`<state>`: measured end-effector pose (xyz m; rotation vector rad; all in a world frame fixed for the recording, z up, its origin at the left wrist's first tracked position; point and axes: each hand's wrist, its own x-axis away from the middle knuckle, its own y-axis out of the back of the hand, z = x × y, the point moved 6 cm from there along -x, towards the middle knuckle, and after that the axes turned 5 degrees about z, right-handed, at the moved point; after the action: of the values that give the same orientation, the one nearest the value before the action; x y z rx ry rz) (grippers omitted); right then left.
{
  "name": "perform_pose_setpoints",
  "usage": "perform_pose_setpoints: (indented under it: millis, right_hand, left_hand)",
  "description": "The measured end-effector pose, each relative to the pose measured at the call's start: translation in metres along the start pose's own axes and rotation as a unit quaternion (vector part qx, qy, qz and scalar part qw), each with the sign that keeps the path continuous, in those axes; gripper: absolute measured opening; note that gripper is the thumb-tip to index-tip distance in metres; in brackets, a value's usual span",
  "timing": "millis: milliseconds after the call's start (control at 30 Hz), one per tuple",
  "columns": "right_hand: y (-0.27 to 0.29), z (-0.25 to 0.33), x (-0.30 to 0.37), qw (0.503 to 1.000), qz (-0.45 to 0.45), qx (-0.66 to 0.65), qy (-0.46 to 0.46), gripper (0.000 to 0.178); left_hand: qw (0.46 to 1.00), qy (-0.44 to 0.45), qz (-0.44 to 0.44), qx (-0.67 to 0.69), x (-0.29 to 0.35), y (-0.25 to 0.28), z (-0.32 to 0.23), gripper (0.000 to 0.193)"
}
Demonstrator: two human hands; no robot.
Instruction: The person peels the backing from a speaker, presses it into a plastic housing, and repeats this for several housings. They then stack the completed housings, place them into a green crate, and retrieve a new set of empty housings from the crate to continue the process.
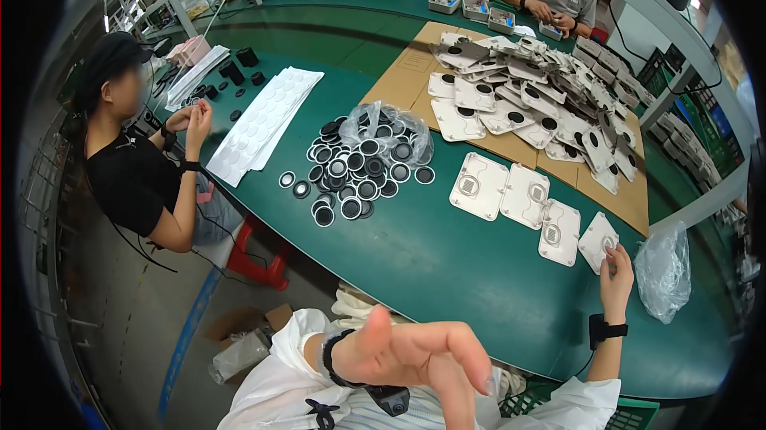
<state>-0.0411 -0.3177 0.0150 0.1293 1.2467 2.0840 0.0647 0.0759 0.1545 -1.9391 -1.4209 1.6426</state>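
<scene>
My left hand (pixel 415 354) is raised close to the camera in front of the table edge, its thumb and fingers apart and nothing in them. At the table's right side, my right hand (pixel 616 274) has its fingers curled on the lower right edge of a white square plastic plate (pixel 595 238), which lies turned at an angle. To its left, three similar white plates lie in a slanting row: one plate (pixel 562 242), another plate (pixel 517 199) and a third plate (pixel 469 205). Each shows a round moulded part with a small grid.
Black ring-shaped parts (pixel 351 167) lie heaped mid-table with a clear plastic bag (pixel 391 131). White plates with black discs (pixel 519 95) pile on cardboard (pixel 403 79). Sticker sheets (pixel 267 123) lie left, near a seated co-worker (pixel 136 159). A crumpled bag (pixel 665 274) sits right.
</scene>
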Motion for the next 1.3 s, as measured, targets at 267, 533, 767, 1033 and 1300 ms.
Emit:
perform_pose_setpoints:
  millis: [267, 533, 767, 1033, 1300]
  right_hand:
    - [-0.003, -0.004, -0.001, 1.000, 0.009, 0.013, 0.018, 0.024]
    - [-0.002, -0.012, 0.002, 1.000, 0.013, 0.018, 0.014, 0.025]
    - [0.006, -0.020, 0.002, 1.000, 0.018, 0.001, -0.004, 0.026]
    - [0.069, -0.061, 0.037, 0.983, -0.038, -0.168, -0.066, 0.031]
    - [0.204, -0.083, 0.219, 0.890, -0.276, -0.303, -0.198, 0.009]
  left_hand:
    - [0.998, 0.056, 0.003, 0.007, 0.009, -0.016, 0.005, 0.100]
    - [0.999, -0.032, 0.009, 0.029, 0.019, 0.007, 0.002, 0.086]
    - [0.993, -0.070, 0.067, 0.065, 0.038, 0.023, -0.015, 0.062]
    - [0.853, -0.409, -0.010, -0.325, 0.048, -0.007, -0.128, 0.115]
    - [0.878, -0.253, 0.066, -0.401, 0.012, 0.026, -0.099, 0.100]
